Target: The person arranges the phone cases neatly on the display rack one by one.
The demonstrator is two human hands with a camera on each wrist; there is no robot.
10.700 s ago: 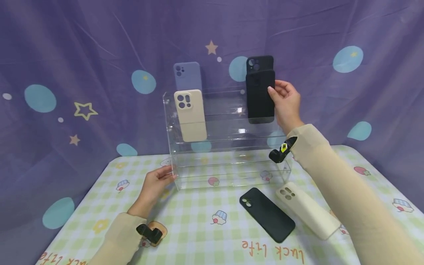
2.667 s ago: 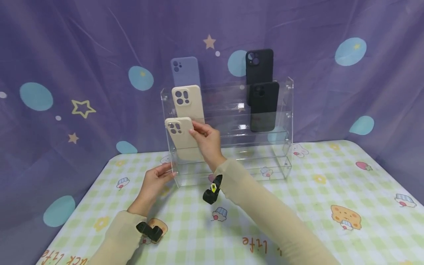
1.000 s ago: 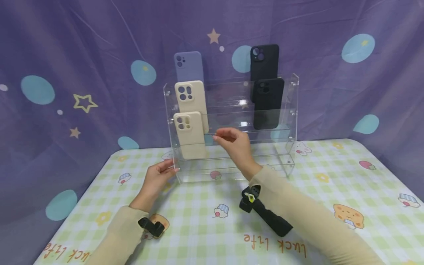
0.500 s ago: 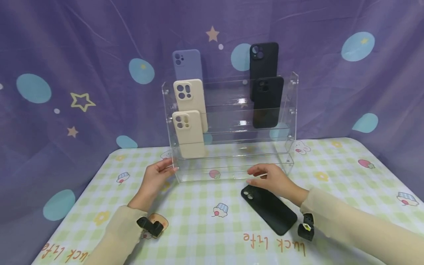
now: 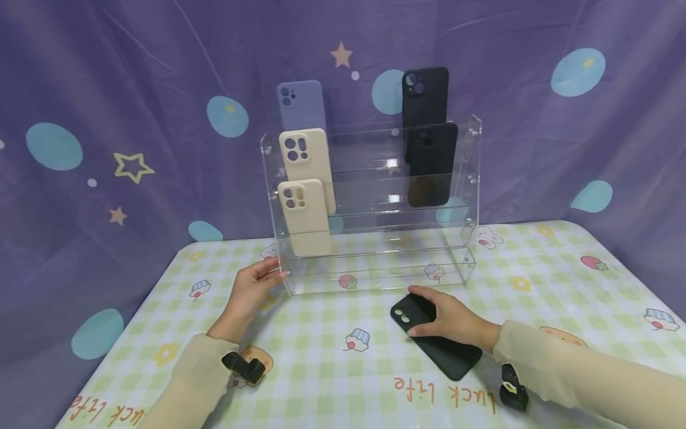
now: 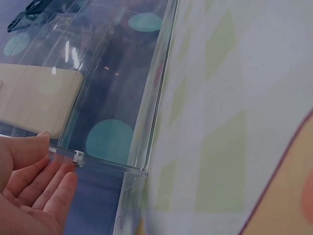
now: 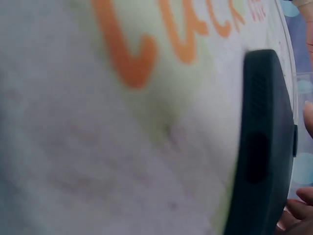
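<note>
A black phone case [image 5: 452,357] lies flat on the checked tablecloth [image 5: 332,381] in front of a clear tiered acrylic stand [image 5: 375,275]. My right hand [image 5: 440,314] lies over its camera end, fingers along the far edge and thumb on the near edge, gripping it. The right wrist view shows the black phone case [image 7: 264,147] edge-on, with fingertips [image 7: 293,218] beside it. My left hand [image 5: 256,281] rests with straight fingers against the stand's lower left corner; in the left wrist view the left hand [image 6: 34,191] touches the acrylic edge [image 6: 98,164].
On the stand's left side stand a lilac case [image 5: 302,104], a beige case [image 5: 303,152] and a lower beige case [image 5: 306,220]. Two black cases [image 5: 426,89] [image 5: 431,167] stand on its right side. A purple patterned curtain [image 5: 134,89] hangs behind.
My right hand has come down from the stand's shelves to the table and taken hold of the black case. The left hand has stayed at the stand's corner.
</note>
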